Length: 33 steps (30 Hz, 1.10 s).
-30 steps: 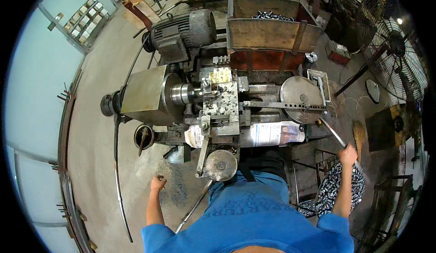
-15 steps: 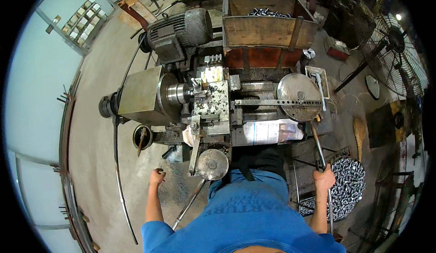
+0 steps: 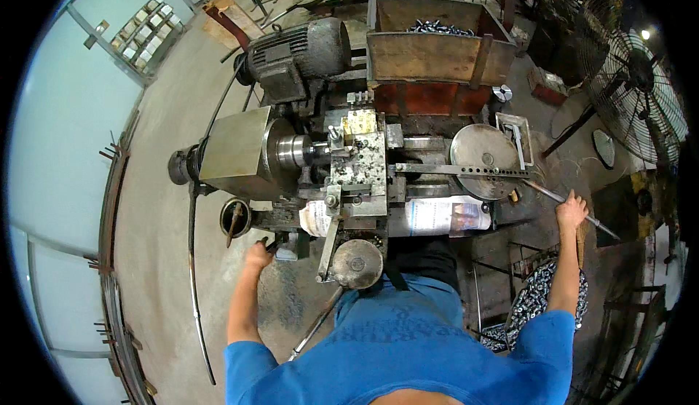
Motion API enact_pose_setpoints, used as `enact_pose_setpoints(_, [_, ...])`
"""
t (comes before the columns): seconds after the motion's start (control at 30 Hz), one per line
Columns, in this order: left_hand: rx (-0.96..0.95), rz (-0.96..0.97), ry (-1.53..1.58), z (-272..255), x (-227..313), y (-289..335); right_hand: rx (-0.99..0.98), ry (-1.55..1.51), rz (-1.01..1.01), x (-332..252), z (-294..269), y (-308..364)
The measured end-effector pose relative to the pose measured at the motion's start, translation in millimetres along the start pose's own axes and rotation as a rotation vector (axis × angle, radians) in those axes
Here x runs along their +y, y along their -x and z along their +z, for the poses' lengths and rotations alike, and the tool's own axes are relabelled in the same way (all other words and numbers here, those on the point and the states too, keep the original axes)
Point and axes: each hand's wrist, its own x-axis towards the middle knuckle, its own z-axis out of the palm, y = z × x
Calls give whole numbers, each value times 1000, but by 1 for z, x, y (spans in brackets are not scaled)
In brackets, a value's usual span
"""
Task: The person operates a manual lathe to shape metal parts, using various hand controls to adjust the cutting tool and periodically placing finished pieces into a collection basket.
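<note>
My right hand [image 3: 572, 211] is wrapped round a long metal lever [image 3: 542, 189], which slants out from a round metal disc [image 3: 470, 147] on the right of the lathe-like machine. A flat bar with a row of holes [image 3: 466, 170] crosses that disc toward the machine's slide [image 3: 358, 161]. On the left, my left hand [image 3: 257, 255] has its fingers closed beside a small bracket [image 3: 288, 247] low on the machine; what they hold is too small to make out. Close by, a second round disc [image 3: 357, 264] carries another lever [image 3: 319, 323] running down past my left side.
A metal headstock with a chuck [image 3: 291, 150] and a dark motor [image 3: 306, 48] stand left of the slide. Behind is a large bin [image 3: 426, 57] of small metal parts. A basket [image 3: 535, 299] heaped with shiny parts sits at right, below a floor fan [image 3: 630, 77].
My right hand has swung the lever up and outward to the right. My left hand has moved forward to the small bracket. The slide has shifted slightly relative to the chuck.
</note>
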Motion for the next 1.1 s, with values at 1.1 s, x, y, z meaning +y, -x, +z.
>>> enact_pose_setpoints(1.1, [529,-504,379,-127,-78,143,-31,-298,-1561,-465,-280,178])
